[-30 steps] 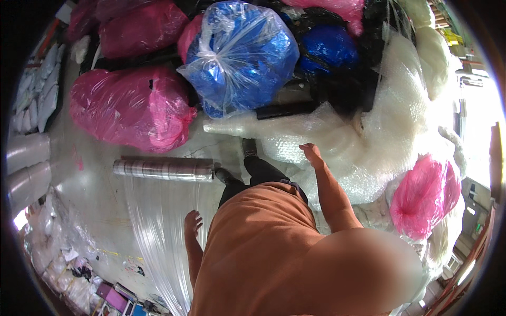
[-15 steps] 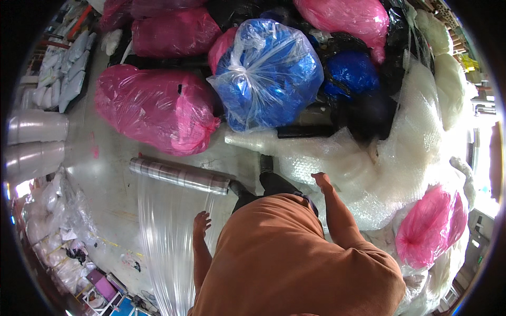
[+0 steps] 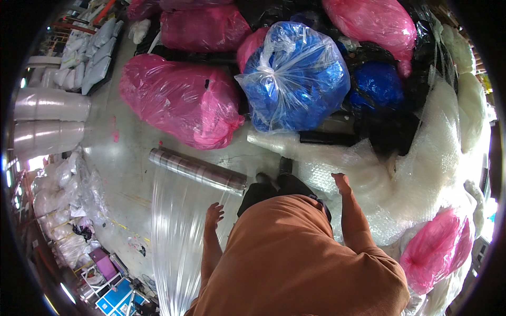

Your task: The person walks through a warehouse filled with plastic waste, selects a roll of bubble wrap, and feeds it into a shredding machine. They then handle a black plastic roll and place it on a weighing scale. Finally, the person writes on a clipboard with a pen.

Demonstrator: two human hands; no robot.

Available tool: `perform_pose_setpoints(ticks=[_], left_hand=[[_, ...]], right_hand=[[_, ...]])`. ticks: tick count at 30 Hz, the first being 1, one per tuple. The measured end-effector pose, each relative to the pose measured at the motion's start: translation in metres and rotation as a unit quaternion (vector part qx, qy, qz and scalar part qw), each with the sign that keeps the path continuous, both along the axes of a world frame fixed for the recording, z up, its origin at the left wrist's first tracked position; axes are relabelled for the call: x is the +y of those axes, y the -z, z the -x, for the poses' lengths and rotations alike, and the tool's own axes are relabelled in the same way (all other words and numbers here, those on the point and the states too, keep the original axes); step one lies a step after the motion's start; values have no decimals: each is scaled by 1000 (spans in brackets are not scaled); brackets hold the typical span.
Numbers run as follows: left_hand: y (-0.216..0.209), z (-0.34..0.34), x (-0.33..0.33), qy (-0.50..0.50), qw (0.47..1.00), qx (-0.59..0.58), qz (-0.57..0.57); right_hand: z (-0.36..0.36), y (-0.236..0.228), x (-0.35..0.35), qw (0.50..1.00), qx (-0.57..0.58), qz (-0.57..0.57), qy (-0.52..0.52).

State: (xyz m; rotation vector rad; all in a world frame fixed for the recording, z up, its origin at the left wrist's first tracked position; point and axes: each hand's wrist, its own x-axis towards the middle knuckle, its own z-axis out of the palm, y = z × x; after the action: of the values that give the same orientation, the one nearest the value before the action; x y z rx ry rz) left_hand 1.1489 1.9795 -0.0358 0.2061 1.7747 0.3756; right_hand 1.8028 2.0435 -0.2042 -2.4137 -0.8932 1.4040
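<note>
My left hand (image 3: 213, 215) hangs at my left side with its fingers apart and nothing in it. Beside it, a wide sheet of clear plastic film (image 3: 176, 237) stretches from a film roll (image 3: 197, 171) on the floor toward the lower edge. The hand appears above the film; contact cannot be made out. My right hand (image 3: 341, 183) is held out to the right, loosely open and without any object. Below and around it spreads bubble wrap (image 3: 363, 203), which the hand does not visibly grip.
Ahead lie a large pink bag (image 3: 179, 100), a clear bag with blue contents (image 3: 298, 79) and several black bags. Another pink bag (image 3: 437, 250) sits at the right. Wrapped rolls (image 3: 50, 104) stand at the left, above heaped clear plastic (image 3: 66, 189).
The whole scene has shifted rightward in the picture. My feet now stand closer together, the left one farther from the film roll's end. Both hands remain without objects.
</note>
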Motion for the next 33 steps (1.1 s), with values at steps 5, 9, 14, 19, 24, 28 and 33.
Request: perform_pose_setpoints(ticks=[5,9,14,19,24,28,33], left_hand=[[-10,5,17,38,998,50,17],[-8,25,52,45,995,74,45],[26,65,134,93,990,86,63],[97,157,255,169,981,91,37],[108,136,444,323,937,127,-44],[121,69,565,495,835,194,-146],[142,-34,666,548,803,116,-202]], right_hand=[[21,-24,20,999,8,-11,52],[32,-11,11,998,-14,26,61],[42,19,-19,994,-21,56,88],[86,-15,-21,977,-2,132,168],[169,-63,3,938,46,146,312],[226,-119,56,962,8,82,260],[269,-159,83,958,-47,56,278]])
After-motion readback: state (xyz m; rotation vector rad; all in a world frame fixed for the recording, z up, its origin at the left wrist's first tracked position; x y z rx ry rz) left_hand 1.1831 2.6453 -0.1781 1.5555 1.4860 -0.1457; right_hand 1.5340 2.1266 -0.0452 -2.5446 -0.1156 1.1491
